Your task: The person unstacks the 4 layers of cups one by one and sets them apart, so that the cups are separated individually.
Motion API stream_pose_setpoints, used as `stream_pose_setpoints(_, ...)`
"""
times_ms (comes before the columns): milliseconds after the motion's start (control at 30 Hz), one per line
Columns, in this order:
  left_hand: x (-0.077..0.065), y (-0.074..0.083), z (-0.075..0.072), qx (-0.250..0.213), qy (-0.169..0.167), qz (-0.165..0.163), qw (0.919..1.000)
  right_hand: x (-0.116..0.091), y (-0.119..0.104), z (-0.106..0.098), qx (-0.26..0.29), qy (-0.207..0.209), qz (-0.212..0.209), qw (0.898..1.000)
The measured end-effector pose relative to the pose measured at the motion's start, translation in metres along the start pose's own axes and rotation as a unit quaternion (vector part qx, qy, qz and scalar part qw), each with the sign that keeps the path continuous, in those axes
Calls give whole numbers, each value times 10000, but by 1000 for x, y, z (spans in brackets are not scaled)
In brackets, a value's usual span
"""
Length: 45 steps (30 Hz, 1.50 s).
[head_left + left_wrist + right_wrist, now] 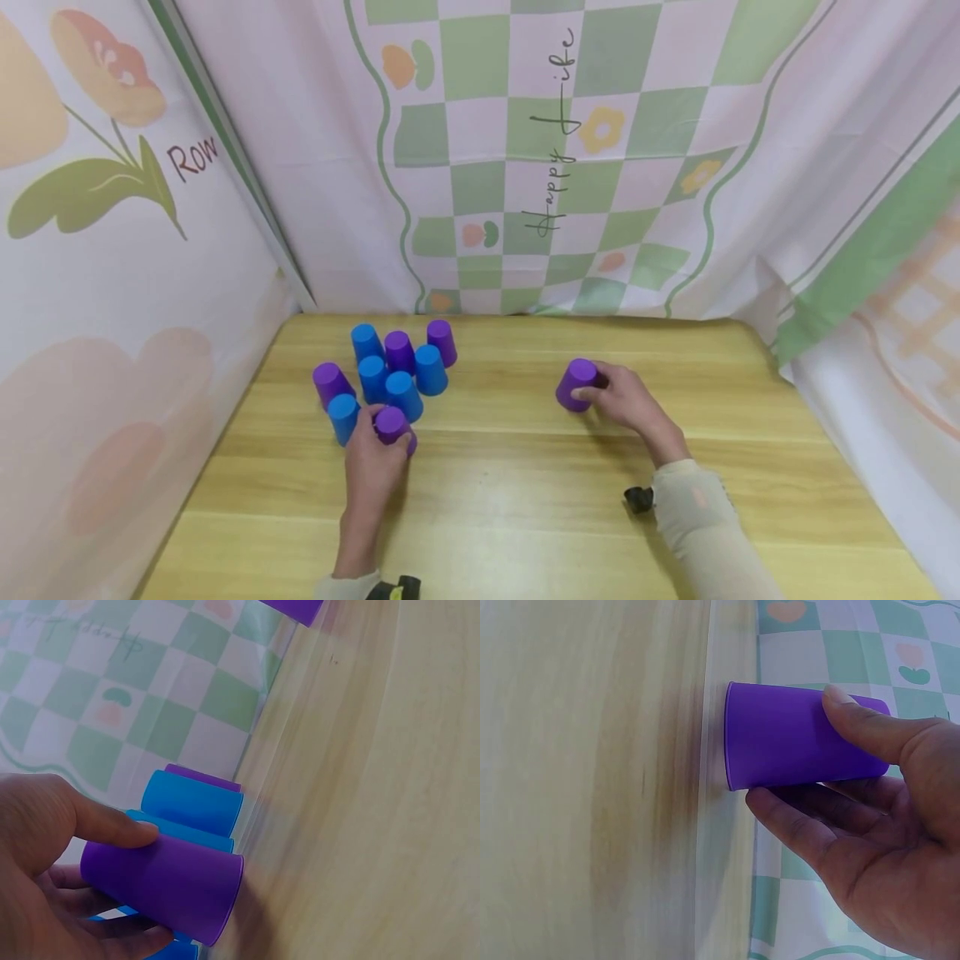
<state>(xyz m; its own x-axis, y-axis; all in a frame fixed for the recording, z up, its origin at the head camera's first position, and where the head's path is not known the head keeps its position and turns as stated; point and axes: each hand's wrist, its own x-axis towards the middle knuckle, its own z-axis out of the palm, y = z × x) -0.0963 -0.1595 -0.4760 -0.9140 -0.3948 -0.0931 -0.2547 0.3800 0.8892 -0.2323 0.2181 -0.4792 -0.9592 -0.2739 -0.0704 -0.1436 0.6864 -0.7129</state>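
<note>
My left hand [372, 468] grips an upside-down purple cup [392, 427] at the front of a cluster of cups on the left. In the left wrist view, the thumb lies along the near side of that purple cup [169, 889] and the fingers curl round its far side. Off to the right, my right hand [628, 402] holds another upside-down purple cup [576, 385] between thumb and fingers. Its rim points toward the tabletop in the right wrist view, where the purple cup [795, 739] shows with a fingertip close to the rim.
Several blue cups [431, 371] and three more purple cups [442, 342] stand upside down close together on the wooden table [495, 517]. A blue cup [343, 419] stands just left of my left hand. Printed curtains [480, 187] hang along the table's back and sides.
</note>
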Motion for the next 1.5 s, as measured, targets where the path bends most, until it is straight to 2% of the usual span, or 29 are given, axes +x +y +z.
stream_pose_setpoints(200,-1,2,-1,34,4,8,10000,1,0,0,2,13,-27,10000)
stream_pose_setpoints(400,-4,8,-4,163,-103,-116,9997,2,0,0,19,12,6,10000)
stream_pose_setpoints(533,-7,14,-10,224,-219,-291,9991,2,-1,0,54,-24,61,10000)
stream_pose_setpoints(700,-14,24,-20,146,-280,-248,9992,2,-5,-1,143,-70,118,9998)
stream_pose_setpoints(800,-21,33,-23,-90,-92,58,9999,3,-4,-1,195,-115,140,9996)
stream_pose_setpoints(900,-26,38,-19,-552,272,913,9939,2,-2,-2,262,-122,204,9994)
stream_pose_setpoints(967,-27,39,-12,-874,455,1653,9813,2,0,-5,303,-108,217,9992)
stream_pose_setpoints(1033,-28,42,-2,-1028,467,2226,9684,1,1,-9,359,-138,148,9992)
stream_pose_setpoints(1100,-28,46,10,-1079,307,2471,9625,0,2,-15,449,-231,46,9987)
stream_pose_setpoints(1233,-27,58,43,-984,-422,2280,9678,-5,3,-27,486,-533,-12,9974)
stream_pose_setpoints(1367,-19,76,88,-835,-1336,1946,9681,-11,9,-39,208,-579,132,9980)
stream_pose_setpoints(1433,-13,84,113,-668,-1623,1878,9664,-13,13,-43,90,-537,158,9984)
stream_pose_setpoints(1500,-7,91,136,-416,-1770,1836,9660,-14,18,-45,128,-492,232,9984)
